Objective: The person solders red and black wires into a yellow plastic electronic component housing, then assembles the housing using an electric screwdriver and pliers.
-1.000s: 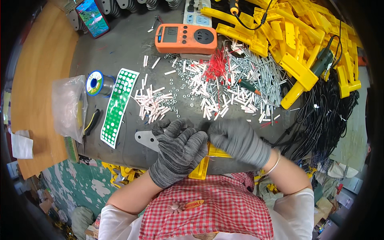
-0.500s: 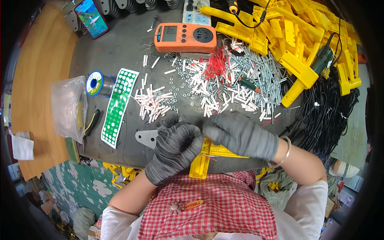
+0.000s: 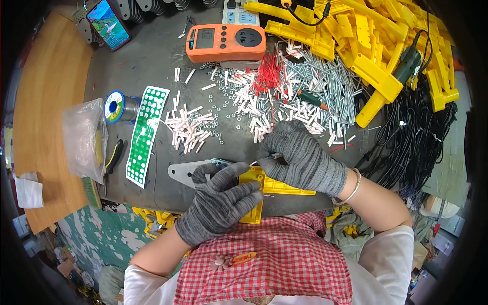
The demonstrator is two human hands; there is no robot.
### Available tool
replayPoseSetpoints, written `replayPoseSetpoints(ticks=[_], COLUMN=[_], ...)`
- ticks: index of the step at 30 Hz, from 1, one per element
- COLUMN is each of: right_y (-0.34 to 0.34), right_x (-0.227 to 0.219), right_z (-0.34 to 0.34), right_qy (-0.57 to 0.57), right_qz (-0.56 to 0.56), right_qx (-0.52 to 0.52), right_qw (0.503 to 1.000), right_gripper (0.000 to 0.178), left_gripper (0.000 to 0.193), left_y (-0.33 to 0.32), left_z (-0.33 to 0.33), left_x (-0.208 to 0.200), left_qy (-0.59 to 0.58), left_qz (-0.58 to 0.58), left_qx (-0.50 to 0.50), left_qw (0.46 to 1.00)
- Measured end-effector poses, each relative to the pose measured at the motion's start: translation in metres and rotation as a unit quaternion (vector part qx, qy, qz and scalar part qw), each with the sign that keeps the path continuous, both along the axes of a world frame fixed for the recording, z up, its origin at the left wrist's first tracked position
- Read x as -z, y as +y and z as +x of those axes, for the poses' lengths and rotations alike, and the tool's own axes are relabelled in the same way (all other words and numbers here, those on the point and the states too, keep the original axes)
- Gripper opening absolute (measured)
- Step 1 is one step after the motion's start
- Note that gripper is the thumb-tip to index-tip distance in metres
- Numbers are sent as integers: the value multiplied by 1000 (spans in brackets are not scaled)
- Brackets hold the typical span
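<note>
A yellow plastic housing (image 3: 252, 217) lies at the table's front edge, with an arm (image 3: 290, 188) running right. My left hand (image 3: 216, 203), in a grey striped glove, rests partly over it, fingers stretched and apart. Close above the housing, my gloved right hand (image 3: 305, 165) pinches a small thin piece with a pale tip (image 3: 252, 163); its exact kind is hidden by the fingers. A grey metal plate (image 3: 182, 174) with holes sticks out left from behind my left hand. Several white sleeves (image 3: 190, 133) lie loose farther back.
Beyond my hands lie metal nuts, red pieces (image 3: 268, 76), long screws (image 3: 338, 91) and an orange meter (image 3: 223, 43). Yellow parts (image 3: 376, 30) and black cables (image 3: 412, 147) crowd the right. To the left are a green dotted sheet (image 3: 146, 137), a wire spool (image 3: 122, 108) and pliers (image 3: 114, 156).
My left hand has uncurled and spread over the yellow housing. My right hand has turned, and a thin pale-tipped piece now shows at its fingertips. The whole view has shifted slightly.
</note>
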State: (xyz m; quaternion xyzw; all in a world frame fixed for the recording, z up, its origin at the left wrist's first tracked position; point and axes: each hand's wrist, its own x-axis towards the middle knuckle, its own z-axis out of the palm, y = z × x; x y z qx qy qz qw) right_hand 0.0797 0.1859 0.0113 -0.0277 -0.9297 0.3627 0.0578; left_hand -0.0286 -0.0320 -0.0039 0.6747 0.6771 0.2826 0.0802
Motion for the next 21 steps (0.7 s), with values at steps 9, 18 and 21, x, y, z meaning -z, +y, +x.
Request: replayPoseSetpoints(ticks=[9, 18, 21], right_y=[-8, -32, -33], right_x=[-1, 0, 12], right_z=[61, 52, 55], right_qy=[71, 21, 39], right_qz=[-29, 67, 106], right_qx=[53, -1, -28], right_qw=[996, 998, 993], right_gripper=[25, 33, 32], left_gripper=[21, 20, 19], left_y=[2, 9, 8], left_z=[2, 2, 6], left_x=[1, -4, -1], left_qy=[38, -26, -26], left_qz=[-25, -5, -4], left_qx=[14, -32, -32], left_qw=[999, 999, 999])
